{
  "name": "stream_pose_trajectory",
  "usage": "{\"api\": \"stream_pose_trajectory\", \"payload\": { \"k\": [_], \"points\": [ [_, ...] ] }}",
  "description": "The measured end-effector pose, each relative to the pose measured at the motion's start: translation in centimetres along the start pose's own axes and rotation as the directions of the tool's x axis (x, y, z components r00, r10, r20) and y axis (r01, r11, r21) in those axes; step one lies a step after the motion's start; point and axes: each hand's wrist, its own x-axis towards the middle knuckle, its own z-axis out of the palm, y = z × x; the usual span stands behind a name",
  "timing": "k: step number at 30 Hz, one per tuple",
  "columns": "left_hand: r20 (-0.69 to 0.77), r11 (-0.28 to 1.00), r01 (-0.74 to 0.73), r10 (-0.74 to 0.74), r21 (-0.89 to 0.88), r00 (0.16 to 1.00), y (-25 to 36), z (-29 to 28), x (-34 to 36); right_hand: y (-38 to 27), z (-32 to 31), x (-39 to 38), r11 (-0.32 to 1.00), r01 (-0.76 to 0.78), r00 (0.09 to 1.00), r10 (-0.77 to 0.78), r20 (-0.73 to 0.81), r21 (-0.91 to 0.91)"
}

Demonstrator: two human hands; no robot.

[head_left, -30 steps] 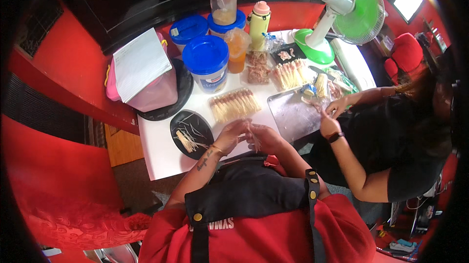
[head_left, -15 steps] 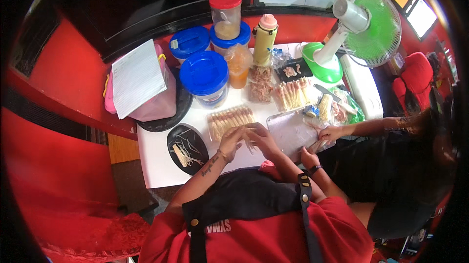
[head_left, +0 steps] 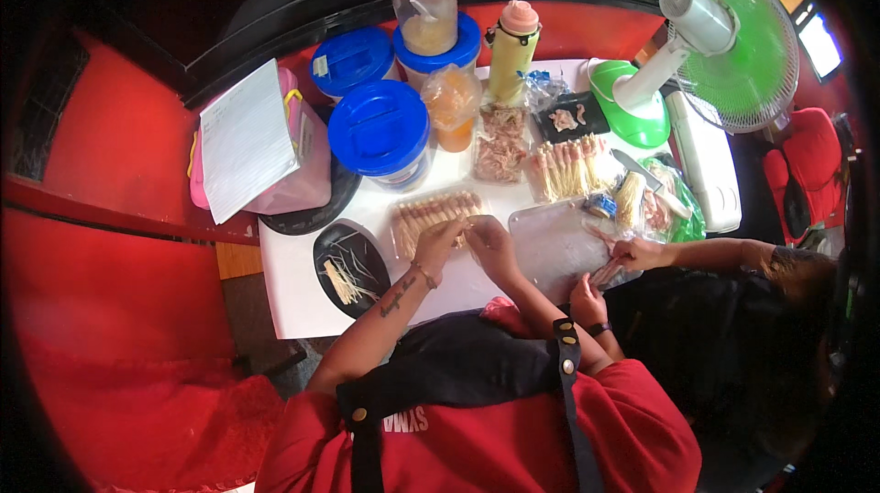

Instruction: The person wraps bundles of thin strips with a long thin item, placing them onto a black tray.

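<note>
My left hand and my right hand meet over the near right edge of a clear tray. Their fingers are drawn together, fingertips close to each other; what they pinch is hidden. In that tray lies a row of meat-wrapped enoki mushroom rolls, pale stems toward me. To the left, a black oval plate holds loose enoki mushrooms and thin strands. A second tray of enoki rolls sits farther back on the right, beside a clear pack of thin sliced meat.
On my right a co-worker's hands handle a meat strip over a whitish tray. A knife lies near bagged enoki. Blue-lidded tubs, an orange drink container, a yellow bottle and a green fan stand behind.
The view has shifted slightly. My hands have come closer together, fingertips meeting at the tray's edge; pale strands hanging under my right hand before no longer show. The co-worker's hands moved slightly apart.
</note>
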Motion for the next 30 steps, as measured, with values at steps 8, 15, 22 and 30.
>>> {"api": "stream_pose_trajectory", "payload": {
  "k": [8, 15, 22, 30],
  "points": [
    [-0.006, 0.986, -0.149, 0.149, -0.078, 0.989, -1.2, -0.2, 0.8, -3.2, -0.3, 0.0, 0.937, -0.163, 0.987, 0.152, 0.060, 0.309],
    [-0.076, 0.953, -0.284, 0.277, -0.105, 0.958, -4.4, -2.4, 3.1, -0.4, -2.2, 1.1, 0.745, -0.475, 0.877, 0.448, 0.176, 0.468],
    [-0.277, 0.944, -0.279, 0.225, -0.176, 0.934, -6.7, -9.8, 0.4, 3.7, -3.9, 6.7, 0.968, -0.202, 0.969, 0.176, -0.173, -0.147],
    [-0.530, 0.853, -0.341, 0.092, -0.395, 0.843, -8.9, -16.9, -6.8, 5.2, -1.5, 7.9, 0.712, -0.193, 0.954, -0.023, -0.298, -0.675]
  ]
}}
